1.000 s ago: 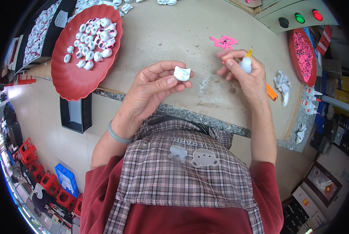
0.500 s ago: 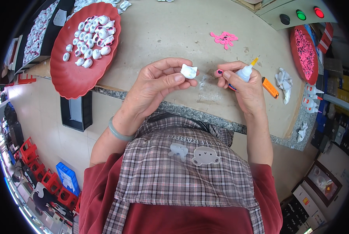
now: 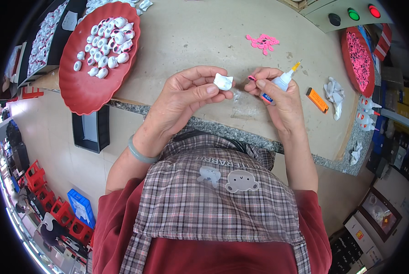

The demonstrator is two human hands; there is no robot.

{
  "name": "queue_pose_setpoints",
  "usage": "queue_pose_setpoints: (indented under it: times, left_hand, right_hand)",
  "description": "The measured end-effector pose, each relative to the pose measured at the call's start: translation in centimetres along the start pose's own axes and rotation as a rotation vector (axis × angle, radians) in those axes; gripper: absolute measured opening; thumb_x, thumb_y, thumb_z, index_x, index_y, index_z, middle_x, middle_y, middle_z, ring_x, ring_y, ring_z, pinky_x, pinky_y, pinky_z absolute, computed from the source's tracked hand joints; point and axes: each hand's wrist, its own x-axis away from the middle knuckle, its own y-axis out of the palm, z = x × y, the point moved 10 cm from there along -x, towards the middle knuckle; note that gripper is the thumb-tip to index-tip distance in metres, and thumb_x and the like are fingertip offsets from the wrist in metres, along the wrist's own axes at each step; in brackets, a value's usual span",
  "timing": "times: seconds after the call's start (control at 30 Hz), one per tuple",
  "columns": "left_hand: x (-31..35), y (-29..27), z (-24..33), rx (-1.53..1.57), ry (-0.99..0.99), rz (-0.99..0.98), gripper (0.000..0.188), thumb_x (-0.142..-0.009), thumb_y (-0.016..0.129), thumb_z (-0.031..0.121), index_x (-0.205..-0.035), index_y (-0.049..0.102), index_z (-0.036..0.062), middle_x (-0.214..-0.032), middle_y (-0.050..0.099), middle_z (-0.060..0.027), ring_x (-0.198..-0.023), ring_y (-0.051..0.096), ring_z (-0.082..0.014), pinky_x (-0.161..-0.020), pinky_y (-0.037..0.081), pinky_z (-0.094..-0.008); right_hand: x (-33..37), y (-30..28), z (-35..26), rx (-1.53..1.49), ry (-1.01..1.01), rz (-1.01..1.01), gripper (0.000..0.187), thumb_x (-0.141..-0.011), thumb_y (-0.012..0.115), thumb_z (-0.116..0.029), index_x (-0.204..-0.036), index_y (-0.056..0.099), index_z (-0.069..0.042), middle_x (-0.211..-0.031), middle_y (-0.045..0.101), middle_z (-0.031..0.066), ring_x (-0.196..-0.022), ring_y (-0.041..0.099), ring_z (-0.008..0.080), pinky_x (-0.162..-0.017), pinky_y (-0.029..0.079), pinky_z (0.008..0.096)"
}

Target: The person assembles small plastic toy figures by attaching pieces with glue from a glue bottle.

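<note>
Between thumb and fingers, my left hand (image 3: 188, 91) pinches a small white cat-head-shaped piece (image 3: 223, 82) with two pointed ears. My right hand (image 3: 280, 98) is closed, holding a small pink and black piece (image 3: 252, 78) at its thumb and fingertips. Tucked in the same hand is a white glue bottle (image 3: 284, 80) with a yellow tip, pointing up and away to the right. The two small pieces are apart, facing each other above the table. Beyond my right hand lies a loose cluster of pink pieces (image 3: 263, 43).
A red scalloped tray (image 3: 81, 96) at left carries many white pieces. At right lie an orange box-shaped item (image 3: 317, 100), crumpled tissue (image 3: 334, 97), more glue bottles (image 3: 365, 119) and a red dish (image 3: 369, 84) of pink pieces. The table's granite edge (image 3: 241, 134) runs before me.
My right hand has shifted slightly left with the glue bottle, and the pink piece in its fingers has turned edge-on. My left hand and the white piece have barely moved.
</note>
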Motion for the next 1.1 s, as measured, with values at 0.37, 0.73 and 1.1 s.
queue_pose_setpoints:
  times: [0.37,0.73,1.1]
  left_hand:
    - [-0.5,1.1,0.0,-0.014,0.037,-0.019,0.029,-0.086,0.060,0.004,-0.114,0.058,-0.0033,-0.110,0.062,-0.0155,-0.095,0.064,-0.0216,-0.087,0.052,-0.0289]
    - [-0.8,0.7,-0.1,0.078,0.078,-0.050,0.027,-0.089,0.058,0.007,-0.114,0.056,-0.0025,-0.112,0.061,-0.0190,-0.097,0.064,-0.0226,-0.087,0.053,-0.0286]
    - [-0.8,0.2,0.0,0.013,0.097,-0.005,0.030,-0.089,0.058,0.009,-0.114,0.056,-0.0062,-0.107,0.062,-0.0237,-0.096,0.065,-0.0274,-0.089,0.052,-0.0326]
  right_hand:
    - [0.6,1.4,-0.3,0.038,-0.053,-0.027,0.014,-0.082,0.064,0.003,-0.093,0.055,0.001,-0.086,0.065,0.0130,-0.074,0.066,0.0186,-0.065,0.054,0.0270]
    - [1.4,1.8,-0.8,-0.062,-0.215,0.041,0.013,-0.082,0.063,0.005,-0.091,0.055,0.000,-0.087,0.066,0.0131,-0.074,0.064,0.0157,-0.066,0.054,0.0263]
    - [1.8,2.4,-0.5,0.037,-0.236,0.046,0.015,-0.083,0.061,0.005,-0.096,0.054,0.000,-0.088,0.064,0.0129,-0.077,0.066,0.0189,-0.065,0.054,0.0274]
